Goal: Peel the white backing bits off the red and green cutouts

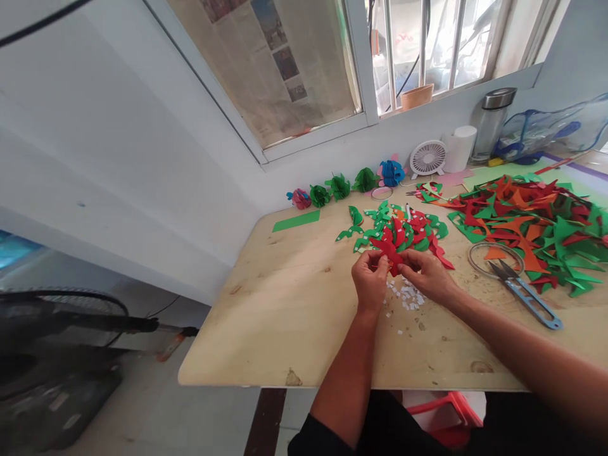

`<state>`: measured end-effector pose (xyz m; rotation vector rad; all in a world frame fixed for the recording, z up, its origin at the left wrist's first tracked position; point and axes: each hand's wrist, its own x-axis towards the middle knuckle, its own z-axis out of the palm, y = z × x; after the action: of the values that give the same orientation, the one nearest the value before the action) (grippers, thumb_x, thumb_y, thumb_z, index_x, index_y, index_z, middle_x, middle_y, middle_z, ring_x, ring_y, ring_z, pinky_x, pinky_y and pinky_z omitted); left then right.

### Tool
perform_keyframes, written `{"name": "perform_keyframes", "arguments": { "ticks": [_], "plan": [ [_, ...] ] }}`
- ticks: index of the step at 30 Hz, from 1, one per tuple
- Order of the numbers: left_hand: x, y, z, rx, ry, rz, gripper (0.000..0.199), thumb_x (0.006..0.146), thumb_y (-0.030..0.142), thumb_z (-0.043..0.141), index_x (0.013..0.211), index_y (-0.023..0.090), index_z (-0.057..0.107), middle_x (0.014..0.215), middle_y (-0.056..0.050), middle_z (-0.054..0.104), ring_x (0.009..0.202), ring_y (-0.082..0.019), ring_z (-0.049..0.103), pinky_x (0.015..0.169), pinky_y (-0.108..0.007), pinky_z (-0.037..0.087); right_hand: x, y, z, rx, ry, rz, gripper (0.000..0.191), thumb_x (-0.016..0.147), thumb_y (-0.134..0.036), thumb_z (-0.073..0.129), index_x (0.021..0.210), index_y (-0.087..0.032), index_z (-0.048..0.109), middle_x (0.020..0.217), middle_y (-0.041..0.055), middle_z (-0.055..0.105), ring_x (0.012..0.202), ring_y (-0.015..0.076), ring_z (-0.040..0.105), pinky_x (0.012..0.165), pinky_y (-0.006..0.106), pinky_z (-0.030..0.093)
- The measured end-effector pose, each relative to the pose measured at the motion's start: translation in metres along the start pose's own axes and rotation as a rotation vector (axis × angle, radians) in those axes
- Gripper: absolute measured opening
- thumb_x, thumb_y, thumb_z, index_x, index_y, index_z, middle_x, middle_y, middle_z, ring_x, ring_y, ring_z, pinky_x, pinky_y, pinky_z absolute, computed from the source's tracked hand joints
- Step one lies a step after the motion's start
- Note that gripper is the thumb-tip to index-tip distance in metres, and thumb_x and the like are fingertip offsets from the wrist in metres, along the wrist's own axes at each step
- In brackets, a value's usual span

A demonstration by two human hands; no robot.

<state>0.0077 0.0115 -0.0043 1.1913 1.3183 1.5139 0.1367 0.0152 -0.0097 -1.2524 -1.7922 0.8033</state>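
Note:
My left hand (371,277) and my right hand (426,273) meet over the table, each with its fingers pinched on a red paper cutout (392,247). The cutout lies between the two sets of fingertips, and its lower edge is partly covered by them. Right behind it spreads a pile of green and red paper cutouts (413,237), several carrying small white squares. Below my fingers, many tiny white paper squares (409,296) lie scattered on the wood.
Blue-handled thread snips (528,296) and a roll of clear tape (495,259) lie to the right, before a heap of paper scraps (546,221). Folded paper figures (339,186) line the wall beside a small white fan (428,158). A green paper strip (296,221) lies left.

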Motion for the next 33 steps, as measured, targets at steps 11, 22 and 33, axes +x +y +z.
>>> {"name": "perform_keyframes", "arguments": {
  "ticks": [11,22,33],
  "plan": [
    [0.02,-0.008,-0.021,0.087,0.142,0.034,0.017,0.075,0.027,0.053,0.084,0.016,0.063,0.067,-0.001,0.062,0.06,-0.011,0.058,0.057,-0.021,0.045,0.006,0.001,-0.01,0.359,0.152,0.278,0.017,0.068,-0.034,0.055,0.074,-0.018,0.056,0.052,-0.0034,0.05,0.047,0.0097,0.04,0.044,0.023,0.029],
    [0.024,-0.013,-0.031,0.738,-0.042,0.132,0.011,0.065,0.028,0.066,0.069,0.02,0.059,0.07,-0.001,0.061,0.07,-0.016,0.055,0.065,-0.026,0.04,0.007,-0.007,-0.012,0.547,0.229,0.325,0.018,0.064,-0.034,0.061,0.07,-0.018,0.057,0.055,-0.0021,0.056,0.052,0.0105,0.047,0.049,0.023,0.035],
    [0.019,0.005,-0.042,1.084,-0.247,0.273,0.018,0.063,0.021,0.07,0.057,0.02,0.052,0.068,-0.002,0.058,0.075,-0.02,0.051,0.067,-0.03,0.036,0.008,-0.006,-0.01,0.504,0.2,0.328,0.021,0.063,-0.037,0.059,0.072,-0.018,0.057,0.055,-0.0023,0.054,0.052,0.0117,0.047,0.05,0.024,0.036]
  ]
}}
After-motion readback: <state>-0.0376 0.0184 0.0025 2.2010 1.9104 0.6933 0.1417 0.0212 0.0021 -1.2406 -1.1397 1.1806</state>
